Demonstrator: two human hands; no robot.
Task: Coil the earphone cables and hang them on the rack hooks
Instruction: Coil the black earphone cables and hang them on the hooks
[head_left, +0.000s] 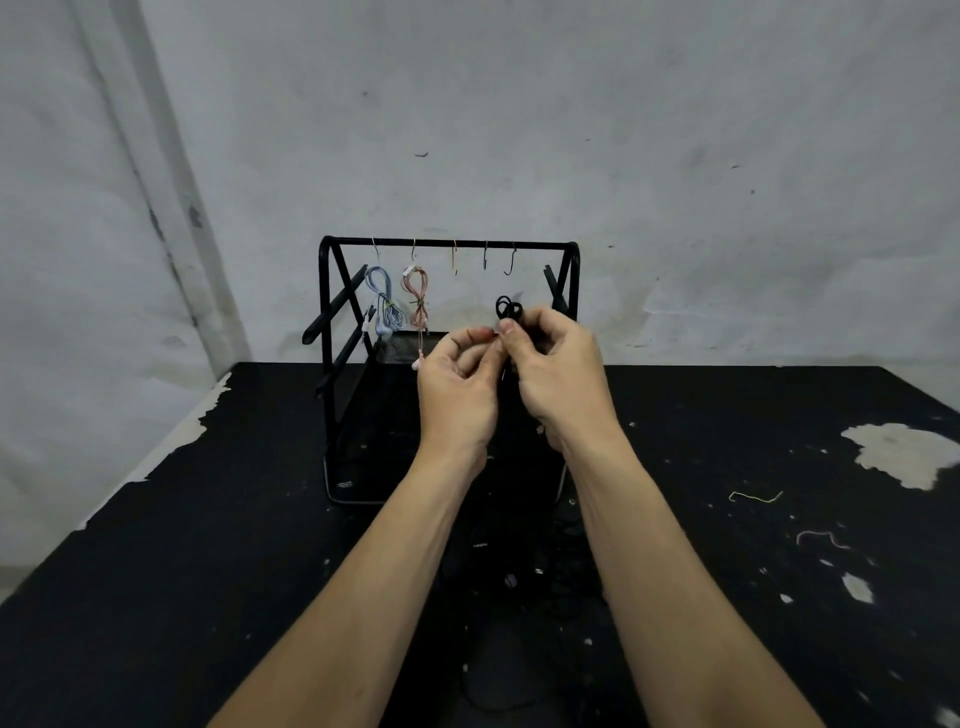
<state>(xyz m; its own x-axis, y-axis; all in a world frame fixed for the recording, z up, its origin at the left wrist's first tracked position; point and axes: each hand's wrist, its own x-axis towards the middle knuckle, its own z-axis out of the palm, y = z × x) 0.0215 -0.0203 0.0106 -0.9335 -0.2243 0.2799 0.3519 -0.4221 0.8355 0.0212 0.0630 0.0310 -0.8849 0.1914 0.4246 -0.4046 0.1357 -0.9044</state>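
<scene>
Both hands' fingers (506, 328) pinch black earphone cable (508, 307); loops protrude above.

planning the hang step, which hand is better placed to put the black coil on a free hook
Right, probably. The right hand grips the black coil just below the free hooks; the left hand only pinches beside it.

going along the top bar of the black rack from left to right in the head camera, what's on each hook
Blue earphone coil on the first hook → pink earphone coil on the second → bare orange hook → bare blue hook → bare black hook. The black earphone coil is not hung; the hands hold it below.
</scene>
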